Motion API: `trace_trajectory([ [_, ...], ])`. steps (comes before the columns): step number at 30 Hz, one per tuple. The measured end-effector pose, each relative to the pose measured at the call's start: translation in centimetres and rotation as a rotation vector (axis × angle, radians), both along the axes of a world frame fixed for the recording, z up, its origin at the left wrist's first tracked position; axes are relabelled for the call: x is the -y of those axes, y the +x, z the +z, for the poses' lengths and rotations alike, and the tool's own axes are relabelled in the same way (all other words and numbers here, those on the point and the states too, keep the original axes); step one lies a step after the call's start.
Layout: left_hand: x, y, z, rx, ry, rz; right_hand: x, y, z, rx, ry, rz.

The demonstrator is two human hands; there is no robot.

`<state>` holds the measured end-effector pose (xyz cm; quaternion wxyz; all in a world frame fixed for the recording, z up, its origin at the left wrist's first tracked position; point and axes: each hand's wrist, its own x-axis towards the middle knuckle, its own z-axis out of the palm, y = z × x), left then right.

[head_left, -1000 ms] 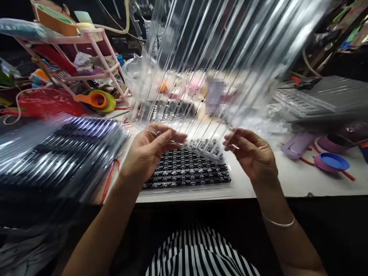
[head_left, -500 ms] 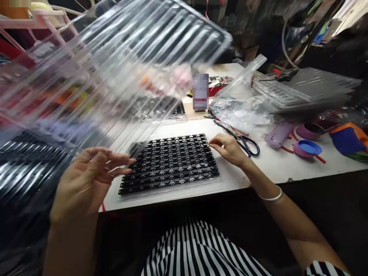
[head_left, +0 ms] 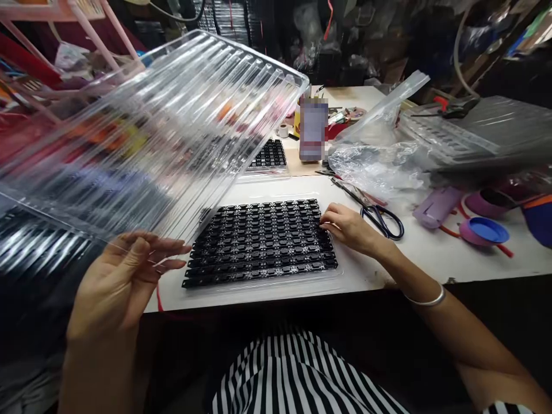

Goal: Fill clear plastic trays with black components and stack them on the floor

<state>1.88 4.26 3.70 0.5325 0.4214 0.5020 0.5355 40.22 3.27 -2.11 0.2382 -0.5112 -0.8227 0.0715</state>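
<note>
My left hand [head_left: 125, 282] pinches the near edge of a clear ribbed plastic tray [head_left: 215, 75], which is tilted up in the air over the left side of the table. Below it, rows of black circuit-board strips [head_left: 263, 241] lie side by side in another clear tray [head_left: 276, 284] on the white table. My right hand [head_left: 347, 227] is at the right ends of these strips, its fingers curled together and touching them. Whether a strip is gripped there is hidden. The raised tray covers part of the strips' upper left corner.
Scissors [head_left: 383, 221] with dark blue handles lie right of my right hand. Behind are crumpled clear bags [head_left: 375, 161], stacked clear trays [head_left: 487, 126], a blurred upright box-like object [head_left: 313, 129] and more black strips [head_left: 271, 152]. A purple-and-blue cup [head_left: 483, 231] lies right.
The clear tray in my left hand has come lower and is less blurred. My right hand stays by the strips' right ends. The view has turned slightly.
</note>
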Motion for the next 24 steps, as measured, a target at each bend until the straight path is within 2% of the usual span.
trace_trajectory([
  [2,-0.2,0.1,0.0,-0.007,0.017,-0.020,0.0,0.1,1.2,-0.169,0.006,-0.052],
  [5,-0.4,0.2,0.3,-0.036,0.065,-0.107,-0.2,0.1,3.8,-0.625,-0.039,-0.133],
  [8,-0.6,0.3,0.8,-0.069,0.082,-0.214,-0.5,-0.3,6.6,-1.041,-0.189,-0.077],
  [10,-0.7,0.3,1.0,-0.097,0.087,-0.249,-0.7,-0.6,7.9,-1.177,-0.267,-0.025],
  [12,-0.8,0.1,1.2,-0.126,0.106,-0.245,-0.7,-1.0,8.5,-1.210,-0.294,-0.017],
  [15,-1.1,-0.6,1.4,-0.151,0.126,-0.212,-0.3,-1.4,8.3,-1.156,-0.288,-0.069],
  [18,-1.5,-1.5,1.1,-0.171,0.123,-0.176,0.7,-1.5,7.3,-1.096,-0.363,-0.099],
  [22,-1.6,-2.5,-0.5,-0.238,0.099,-0.121,2.7,-1.2,5.3,-1.077,-0.483,-0.154],
  [24,-1.3,-2.8,-1.8,-0.354,0.084,-0.115,4.2,-1.0,4.0,-1.103,-0.544,-0.204],
])
